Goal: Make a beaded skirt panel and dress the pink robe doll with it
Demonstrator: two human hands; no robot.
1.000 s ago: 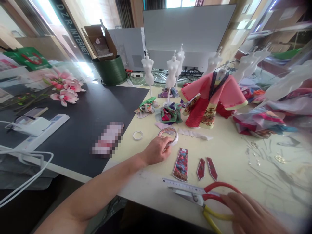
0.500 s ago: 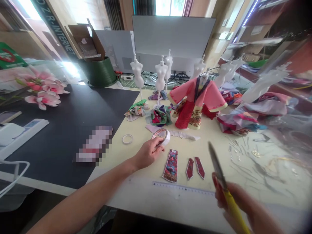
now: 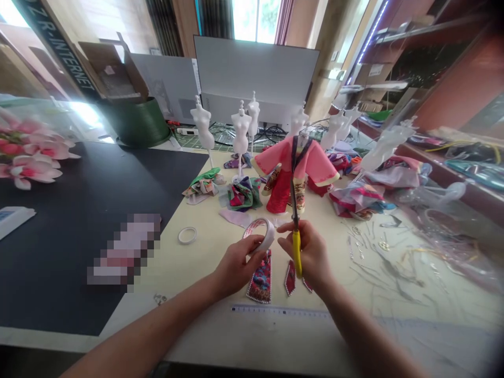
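- Head view: left hand [image 3: 236, 260] has its grip pinching the rim of the white tape roll [image 3: 270, 236], btw. thumb and fingers; the roll is tilted.
- Right hand [image 3: 313, 254] keeps the scissors [image 3: 296, 254] in its grip, the yellow handle against the palm, blades pointing fwd; if blades are fully closed, I cannot tell. Thumb and forefinger are apart, just beside the roll; whether they touch a tape end is not clear.
- Change: 1 s ago scissors were lying by the ruler [image 3: 275, 311], right hand at the handles; now they are lifted and brought next to the roll. I judge this means tape and cutting tool are both ready at one place, i.e. the work is now on the tape.
- Embroidered piece [image 3: 260, 283] lies on the surface [image 3: 197, 262] below the roll, upper end partly hidden; small red piece [image 3: 290, 278] is beside it, approx. under right hand.
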